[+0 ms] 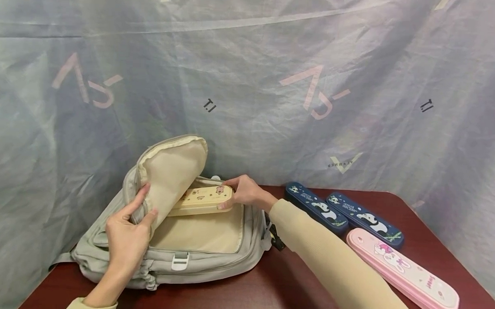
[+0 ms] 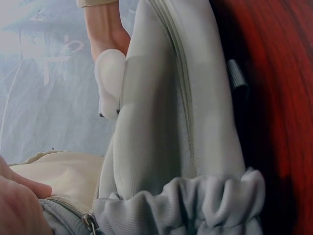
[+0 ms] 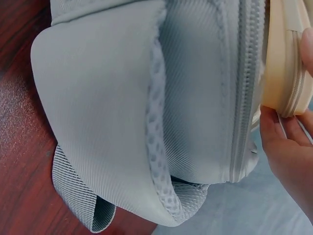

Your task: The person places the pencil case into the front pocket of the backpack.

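A grey-green backpack (image 1: 210, 273) lies on its back with its main compartment unzipped. My left hand (image 1: 128, 234) pinches the edge of its cream-lined flap (image 1: 171, 167) and holds it raised. In my right hand (image 1: 246, 191) is the end of a yellow pencil case (image 1: 207, 197) printed with small figures. The case lies over the opening, its far-left end hidden behind the flap. In the right wrist view, fingers and thumb close round the zipped end of the pencil case (image 3: 281, 63), right beside the backpack's zip (image 3: 247, 93).
To the right on the dark red table (image 1: 279, 287) lie two navy panda pencil cases (image 1: 317, 207) side by side. Nearer is a pink and white rabbit pencil case (image 1: 407, 271), close by the right forearm. A grey printed curtain (image 1: 249, 91) hangs behind the table.
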Motion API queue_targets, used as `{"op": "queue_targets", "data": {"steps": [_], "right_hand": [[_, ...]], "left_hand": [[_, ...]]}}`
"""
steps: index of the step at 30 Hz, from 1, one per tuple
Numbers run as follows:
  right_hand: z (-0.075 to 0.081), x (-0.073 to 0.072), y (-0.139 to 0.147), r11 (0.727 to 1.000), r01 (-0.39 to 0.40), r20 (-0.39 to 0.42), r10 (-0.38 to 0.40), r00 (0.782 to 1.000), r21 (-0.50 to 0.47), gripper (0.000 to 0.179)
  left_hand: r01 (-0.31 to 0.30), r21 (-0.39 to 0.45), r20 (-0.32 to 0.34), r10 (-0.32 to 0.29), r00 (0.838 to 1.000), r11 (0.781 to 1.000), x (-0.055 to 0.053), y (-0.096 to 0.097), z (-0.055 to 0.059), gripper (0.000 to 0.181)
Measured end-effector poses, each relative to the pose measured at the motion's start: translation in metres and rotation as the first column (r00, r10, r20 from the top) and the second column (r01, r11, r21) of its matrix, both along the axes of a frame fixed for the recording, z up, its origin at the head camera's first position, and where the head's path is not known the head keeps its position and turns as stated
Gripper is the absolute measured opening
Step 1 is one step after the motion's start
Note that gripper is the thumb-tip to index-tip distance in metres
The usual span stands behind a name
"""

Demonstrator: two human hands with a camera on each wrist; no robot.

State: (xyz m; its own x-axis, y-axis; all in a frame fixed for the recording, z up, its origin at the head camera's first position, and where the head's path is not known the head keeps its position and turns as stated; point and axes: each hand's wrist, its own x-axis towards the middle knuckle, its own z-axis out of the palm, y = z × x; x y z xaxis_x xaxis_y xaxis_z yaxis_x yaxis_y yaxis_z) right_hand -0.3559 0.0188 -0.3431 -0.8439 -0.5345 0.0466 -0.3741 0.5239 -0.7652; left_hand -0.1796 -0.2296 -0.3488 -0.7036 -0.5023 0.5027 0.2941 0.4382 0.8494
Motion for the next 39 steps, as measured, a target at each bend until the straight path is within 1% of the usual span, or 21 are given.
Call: {"op": "queue_targets", "data": {"steps": [5, 8, 14, 17, 20, 29, 33, 39], "right_hand": [[-0.004, -0.002, -0.003, 0.997, 0.001, -0.031, 0.001, 1.000, 0.079, 0.078], [-0.005, -0.001, -0.003, 0.994, 0.003, -0.046, 0.002, 0.999, 0.110, 0.080], [-0.005, 0.001, -0.005, 0.995, 0.006, -0.034, -0.003, 0.999, 0.098, 0.080], [-0.005, 0.002, -0.007, 0.996, -0.008, -0.033, 0.011, 0.999, 0.090, 0.079], [-0.005, 0.003, -0.010, 0.995, -0.025, -0.033, 0.028, 0.999, 0.092, 0.079], [-0.008, 0.004, -0.015, 0.996, -0.011, -0.005, 0.011, 1.000, 0.083, 0.082], [-0.010, 0.004, -0.013, 0.996, -0.027, -0.013, 0.028, 1.000, 0.082, 0.082], [-0.014, 0.001, -0.008, 0.992, -0.068, -0.040, 0.073, 0.997, 0.102, 0.077]], "left_hand": [[0.002, 0.003, -0.006, -0.002, 1.000, 1.000, 0.001, 0.000, 0.000, 0.063], [0.011, 0.002, -0.012, -0.011, 1.000, 1.000, 0.001, 0.001, 0.000, 0.063], [0.025, 0.006, -0.027, -0.025, 0.999, 1.000, -0.002, 0.000, 0.000, 0.063], [0.024, 0.004, -0.032, -0.023, 0.999, 1.000, -0.002, 0.000, -0.001, 0.063], [0.026, 0.005, -0.028, -0.026, 0.999, 1.000, -0.001, -0.001, 0.000, 0.063], [0.009, 0.007, -0.007, -0.009, 1.000, 1.000, 0.000, 0.000, 0.002, 0.063], [0.008, 0.009, 0.003, -0.008, 1.000, 1.000, 0.001, 0.000, 0.002, 0.063], [0.008, 0.012, 0.005, -0.008, 1.000, 1.000, 0.001, 0.000, 0.001, 0.063]]}}
